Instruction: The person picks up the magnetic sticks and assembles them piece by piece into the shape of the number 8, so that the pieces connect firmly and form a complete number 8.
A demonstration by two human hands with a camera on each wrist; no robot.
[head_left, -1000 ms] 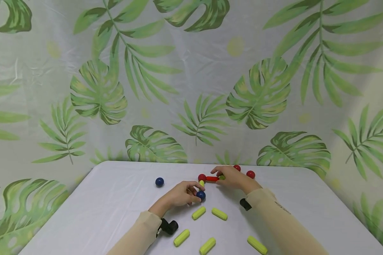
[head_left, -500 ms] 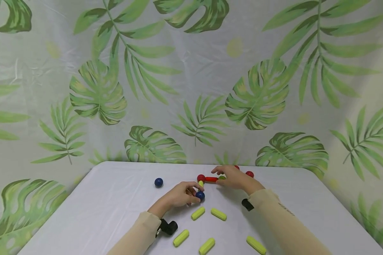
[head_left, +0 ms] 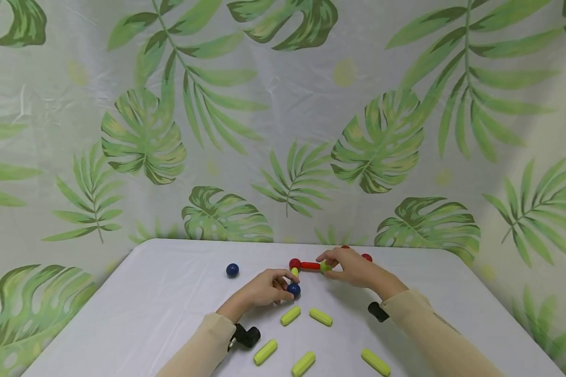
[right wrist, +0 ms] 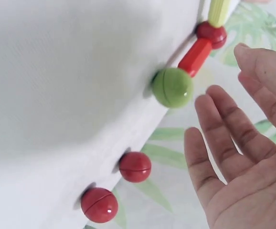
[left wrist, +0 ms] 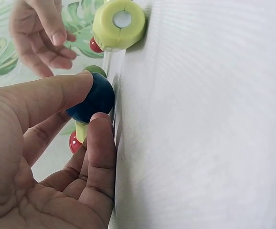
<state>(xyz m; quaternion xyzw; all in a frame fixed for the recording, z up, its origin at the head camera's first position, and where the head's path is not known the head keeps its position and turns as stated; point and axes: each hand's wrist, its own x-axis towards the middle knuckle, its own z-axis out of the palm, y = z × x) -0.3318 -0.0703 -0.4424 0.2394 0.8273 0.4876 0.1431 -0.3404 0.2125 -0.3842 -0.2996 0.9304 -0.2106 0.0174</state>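
Note:
My left hand pinches a blue ball between thumb and fingers, close over the table; the left wrist view shows the blue ball clearly. From it a yellow-green rod runs back to a red ball. A red rod leads from that ball to a green ball, forming an L-shaped chain. My right hand is beside the green ball, and the right wrist view shows its fingers spread loosely, apart from the ball and holding nothing.
Several loose yellow-green rods, such as one rod, lie on the white table nearer the front. A second blue ball sits to the left. Two red balls stand behind the right hand, one red ball nearer the chain. A leaf-patterned curtain hangs behind.
My right hand has let go of the green ball and drawn slightly to the right, showing more of the ball. The left hand stays on the blue ball.

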